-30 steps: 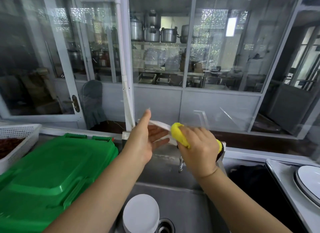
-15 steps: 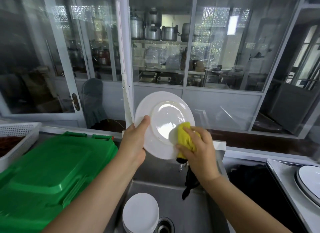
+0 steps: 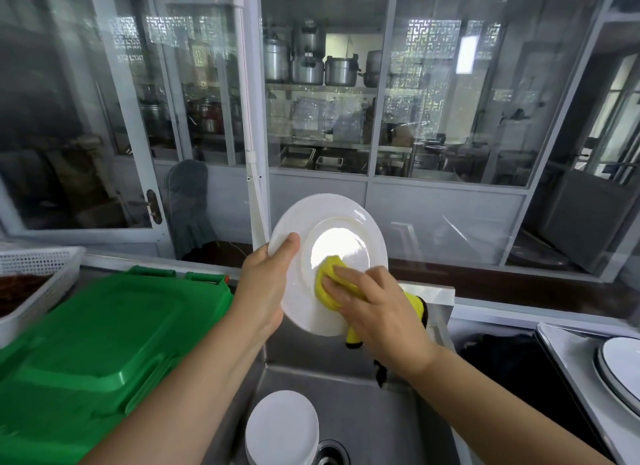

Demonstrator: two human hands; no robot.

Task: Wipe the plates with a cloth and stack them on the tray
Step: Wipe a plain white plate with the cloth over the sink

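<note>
Over the sink (image 3: 346,395), yellow cloth (image 3: 327,288) now nearer the plate (image 3: 329,222) centre

Left hand (image 3: 265,284): only the thumb shows on the white plate (image 3: 329,253); the other fingers sit behind it.
Yellow cloth (image 3: 329,284): mostly under the right hand (image 3: 374,312).
Stacked plates (image 3: 281,430) in the sink (image 3: 363,412): count unclear, bottom cut off.
Plates at right (image 3: 620,371): cut by the frame's edge.
White basket (image 3: 38,274): cropped at left, dark contents unreadable.
</note>
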